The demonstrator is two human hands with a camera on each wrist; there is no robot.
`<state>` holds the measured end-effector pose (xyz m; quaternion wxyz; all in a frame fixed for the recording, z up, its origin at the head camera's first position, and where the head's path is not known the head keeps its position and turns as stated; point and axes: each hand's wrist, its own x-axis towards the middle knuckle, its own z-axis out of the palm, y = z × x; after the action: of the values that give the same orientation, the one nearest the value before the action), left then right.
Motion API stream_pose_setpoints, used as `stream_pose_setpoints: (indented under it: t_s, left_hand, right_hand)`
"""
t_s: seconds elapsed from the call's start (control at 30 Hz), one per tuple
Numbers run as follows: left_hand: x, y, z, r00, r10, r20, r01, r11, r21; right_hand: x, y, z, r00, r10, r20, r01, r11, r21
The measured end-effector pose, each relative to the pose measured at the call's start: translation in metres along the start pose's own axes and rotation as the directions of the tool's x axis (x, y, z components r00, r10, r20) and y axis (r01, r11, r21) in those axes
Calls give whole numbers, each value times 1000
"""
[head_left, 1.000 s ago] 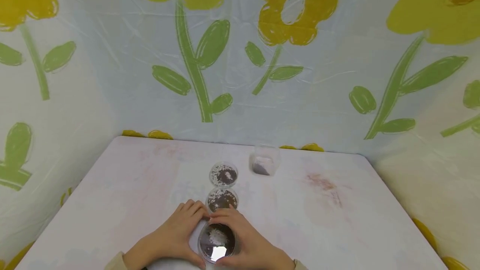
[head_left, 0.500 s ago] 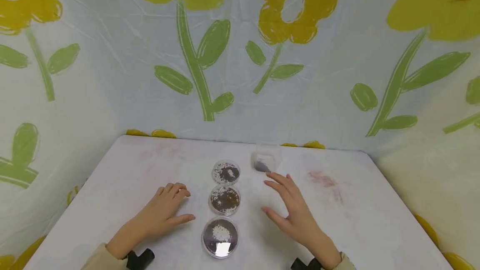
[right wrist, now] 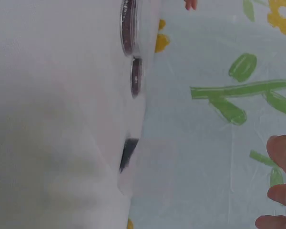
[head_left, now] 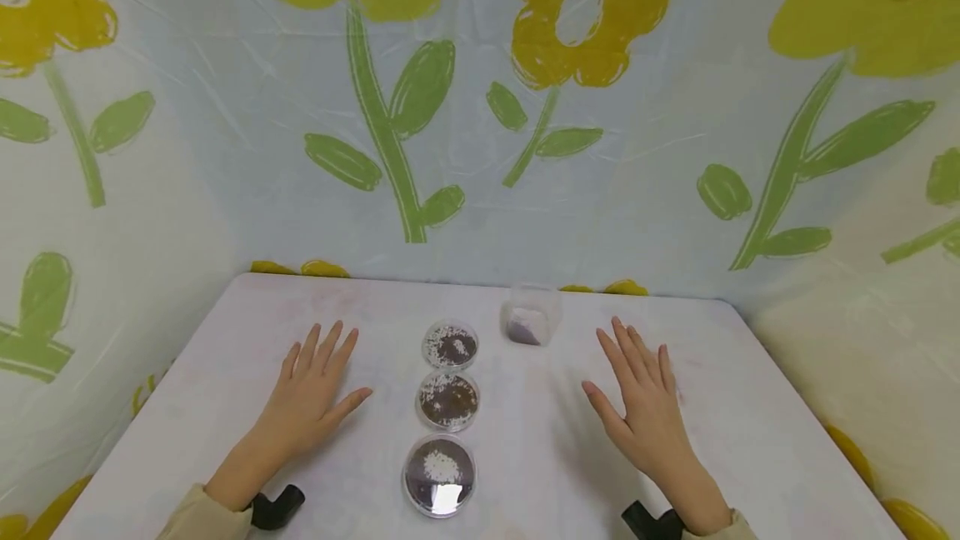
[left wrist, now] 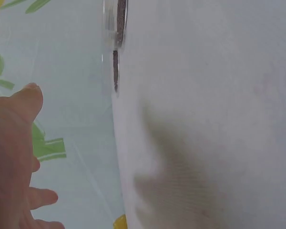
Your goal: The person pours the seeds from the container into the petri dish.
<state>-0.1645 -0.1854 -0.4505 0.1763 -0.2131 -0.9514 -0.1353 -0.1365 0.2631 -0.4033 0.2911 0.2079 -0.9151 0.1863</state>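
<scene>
Three round clear petri dishes stand in a column on the table between my hands. The nearest dish (head_left: pixel 440 475) holds dark contents with a white patch in the middle and a bright reflection. Behind it, the middle dish (head_left: pixel 447 400) and the far dish (head_left: pixel 450 345) show dark contents with scattered white bits. My left hand (head_left: pixel 303 398), fingers spread, hovers left of the column and holds nothing. To the right, my right hand (head_left: pixel 641 407) is also spread and holds nothing. In each wrist view, the hand is apart from the table surface.
A clear plastic container (head_left: pixel 530 319) with something dark and whitish in its bottom stands at the back, right of the far dish. The pale table (head_left: pixel 750 440) has a reddish smudge near my right hand. Flower-patterned cloth (head_left: pixel 645 148) surrounds the table's back and sides.
Both hands have left the nearest dish, which they held around its sides, and moved apart to left and right. Their fingers have straightened and spread. The dishes stay in their column.
</scene>
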Motion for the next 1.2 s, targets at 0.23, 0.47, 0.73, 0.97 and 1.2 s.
stream_pose_setpoints:
  t_s: [0.23, 0.47, 0.73, 0.97, 1.2]
  left_hand:
    - [-7, 0, 7, 1000, -24, 9, 24, 998, 50]
    - [-13, 2, 11, 997, -29, 66, 24, 997, 74]
    - [-14, 5, 9, 999, 9, 50, -14, 995, 95]
    - [-15, 6, 9, 996, -6, 89, -3, 995, 105]
    - [-16, 8, 9, 997, -3, 79, -5, 994, 108]
  right_hand:
    - [-11, -1, -1, 988, 87, 125, -75, 993, -95]
    - [-23, -4, 2, 967, 129, 219, -99, 985, -144]
    - [-31, -5, 8, 944, 161, 286, -119, 980, -159]
    - [-33, -5, 12, 931, 179, 317, -134, 978, -158]
    - [-37, -6, 14, 931, 177, 319, -135, 979, -150]
